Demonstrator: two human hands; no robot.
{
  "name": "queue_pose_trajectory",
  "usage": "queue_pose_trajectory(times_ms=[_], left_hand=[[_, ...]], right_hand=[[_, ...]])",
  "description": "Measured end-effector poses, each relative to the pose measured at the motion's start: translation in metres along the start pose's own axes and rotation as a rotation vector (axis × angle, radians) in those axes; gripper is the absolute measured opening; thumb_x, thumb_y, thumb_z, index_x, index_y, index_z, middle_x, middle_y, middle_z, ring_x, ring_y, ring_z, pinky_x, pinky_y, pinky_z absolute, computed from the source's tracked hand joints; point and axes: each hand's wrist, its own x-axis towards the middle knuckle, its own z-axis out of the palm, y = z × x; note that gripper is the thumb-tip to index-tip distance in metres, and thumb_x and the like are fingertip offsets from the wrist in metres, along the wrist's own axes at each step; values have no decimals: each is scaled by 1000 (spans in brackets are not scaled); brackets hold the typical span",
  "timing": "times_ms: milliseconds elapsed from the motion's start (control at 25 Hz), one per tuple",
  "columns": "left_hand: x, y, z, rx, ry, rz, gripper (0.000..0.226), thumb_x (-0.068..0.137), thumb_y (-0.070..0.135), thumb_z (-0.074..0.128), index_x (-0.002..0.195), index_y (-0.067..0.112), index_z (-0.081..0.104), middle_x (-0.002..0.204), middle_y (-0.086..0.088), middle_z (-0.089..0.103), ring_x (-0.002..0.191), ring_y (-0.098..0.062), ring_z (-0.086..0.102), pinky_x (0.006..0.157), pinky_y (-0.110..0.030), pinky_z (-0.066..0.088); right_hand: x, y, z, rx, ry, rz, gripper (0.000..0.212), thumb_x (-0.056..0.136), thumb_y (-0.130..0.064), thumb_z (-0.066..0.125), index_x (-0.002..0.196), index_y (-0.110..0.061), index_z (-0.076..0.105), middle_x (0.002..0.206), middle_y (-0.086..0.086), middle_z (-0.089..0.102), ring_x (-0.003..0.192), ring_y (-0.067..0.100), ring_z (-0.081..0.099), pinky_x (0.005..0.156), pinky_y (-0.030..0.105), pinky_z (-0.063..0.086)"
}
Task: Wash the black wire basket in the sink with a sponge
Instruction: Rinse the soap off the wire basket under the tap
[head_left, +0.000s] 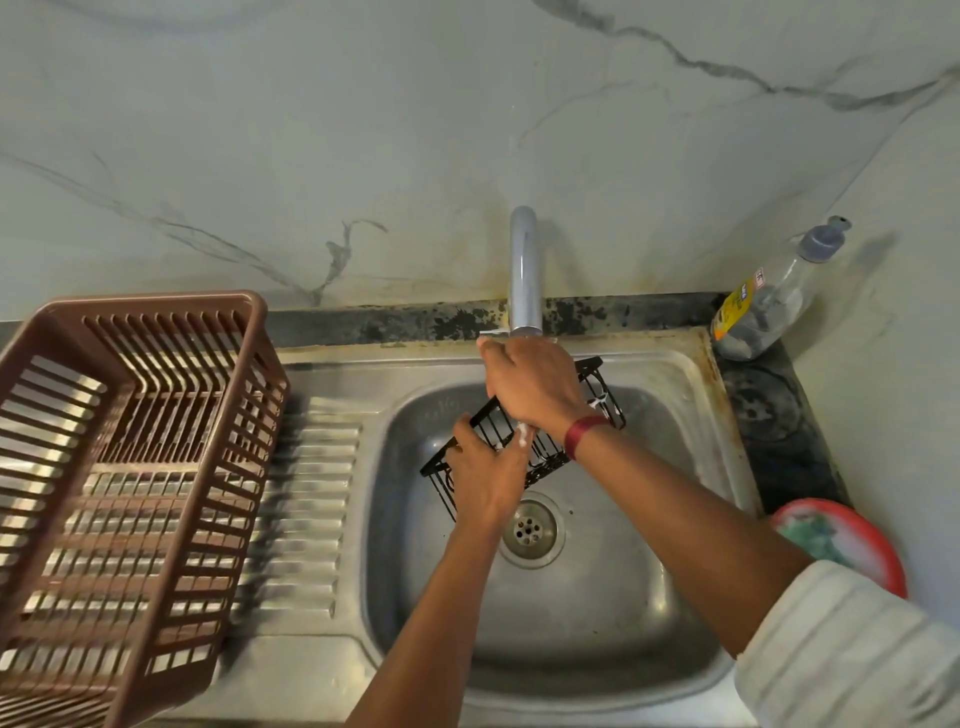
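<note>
Two hands over the stainless steel sink (597, 613) | left hand (483, 483) grips the black wire basket (543, 460) at its near-left rim, tilted above the drain (529, 529) | right hand (530, 384) on its far edge under the chrome tap (524, 270), grip unclear | open basin to the right

Clock bearings are taken from the drain (529, 529).

The sink (597, 623) basin is open from 3 through 6 to 8 o'clock, crossed only by your two forearms.

At 12 o'clock the faucet spout (523, 270) overhangs the basin. Beneath it your right hand (530, 387), the tilted black wire basket (597, 384) and your left hand (485, 480) fill the room from 10 to 1 o'clock.

At 9 o'clock the brown dish rack (130, 467) blocks low passage. A strip of ribbed drainboard (306, 519) lies bare between rack and basin.

Between 1 and 2 o'clock a soap bottle (763, 306) stands in the corner. At 3 o'clock a red bowl (891, 561) sits beside the rim.
</note>
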Motion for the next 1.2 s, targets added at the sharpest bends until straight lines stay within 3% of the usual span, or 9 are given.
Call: queue_pose_trajectory(times_ms=[240, 400, 520, 600, 720, 800, 920, 1080, 1200], left_hand=[[15, 0, -10, -146, 19, -92, 95, 72, 56, 85, 150, 21, 43, 149, -7, 53, 130, -28, 54, 108, -50, 48], [23, -3, -21, -387, 49, -203, 93, 57, 55, 87, 137, 21, 53, 130, -9, 63, 109, -27, 64, 87, -45, 58], [26, -14, -27, -369, 100, -190, 78, 70, 45, 88, 137, 22, 56, 131, -7, 61, 110, -26, 62, 85, -43, 56], [25, -18, -26, -354, 127, -200, 76, 75, 45, 86, 140, 22, 54, 134, -6, 59, 116, -28, 60, 95, -48, 54], [21, -14, -16, -388, 93, -241, 85, 71, 56, 79, 144, 24, 51, 133, -5, 61, 120, -29, 61, 99, -49, 54], [19, -11, -10, -436, 79, -278, 80, 71, 61, 72, 140, 25, 52, 126, -4, 65, 114, -26, 62, 84, -39, 53], [20, -12, -14, -497, 88, -322, 59, 83, 52, 70, 131, 23, 55, 118, -3, 62, 95, -21, 58, 69, -33, 43], [31, -20, -33, -457, 114, -329, 39, 86, 43, 67, 118, 21, 63, 126, -9, 58, 89, -20, 53, 62, -30, 41], [37, -19, -38, -464, 82, -322, 37, 82, 46, 67, 111, 23, 64, 127, -9, 58, 98, -23, 54, 69, -34, 43]], right_hand=[[-2, 5, 1, 51, -41, -38, 50, 103, -32, 40, 72, -14, 74, 66, -8, 68, 60, 5, 60, 70, 24, 48], [-2, 22, -3, -40, -140, -263, 56, 105, -45, 25, 99, -13, 70, 101, 2, 70, 90, 13, 63, 84, 31, 51], [-1, 54, -17, -61, -292, -134, 57, 105, -47, 20, 109, -10, 64, 99, 3, 65, 96, 16, 62, 88, 29, 49], [-3, 66, -20, -5, -313, -7, 46, 104, -48, 19, 99, -30, 62, 103, 3, 66, 105, 22, 61, 95, 35, 47], [-6, 46, -9, -194, -304, -178, 42, 101, -55, 15, 84, -41, 50, 97, -11, 61, 105, 19, 55, 104, 49, 40], [-11, 21, 6, -296, -367, -346, 47, 102, -52, 16, 111, -34, 58, 108, -7, 60, 107, 16, 52, 106, 44, 35], [-8, 13, 5, -280, -430, -354, 50, 104, -47, 17, 138, -26, 48, 127, 2, 56, 119, 19, 50, 108, 41, 33], [8, 52, -13, -143, -426, -108, 41, 105, -41, 32, 125, -17, 58, 127, 6, 57, 118, 20, 52, 108, 42, 40], [11, 48, -24, 194, -243, 5, 15, 96, -27, 60, 97, -16, 70, 104, -1, 69, 86, -4, 63, 80, 21, 52]])
